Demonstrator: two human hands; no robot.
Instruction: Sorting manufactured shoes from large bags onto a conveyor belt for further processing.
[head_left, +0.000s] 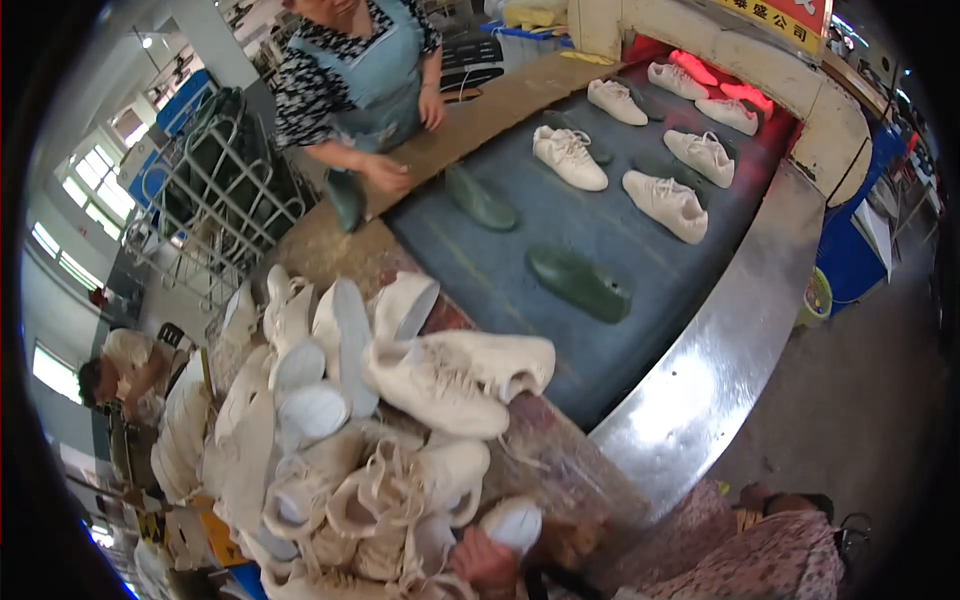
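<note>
At the lower edge, my left hand (485, 558) has its fingers curled at a cream shoe whose pale sole (513, 525) shows beside it; part of the grip is hidden. The shoe lies at the near side of a big heap of cream lace-up sneakers (435, 385), tumbled at many angles. My right hand is not in view. Past the heap, a dark conveyor belt (480, 285) carries two green shoe lasts (580, 283) (482, 198) in front. Farther up it, several white sneakers (668, 205) stand beside more green lasts.
Across the belt, a co-worker (360, 75) in a light blue apron has one hand (385, 172) by another green last (345, 200). A red-lit machine opening (690, 65) spans the far end. A shiny metal edge (690, 390) borders the belt's right; a wire rack (215, 205) stands left.
</note>
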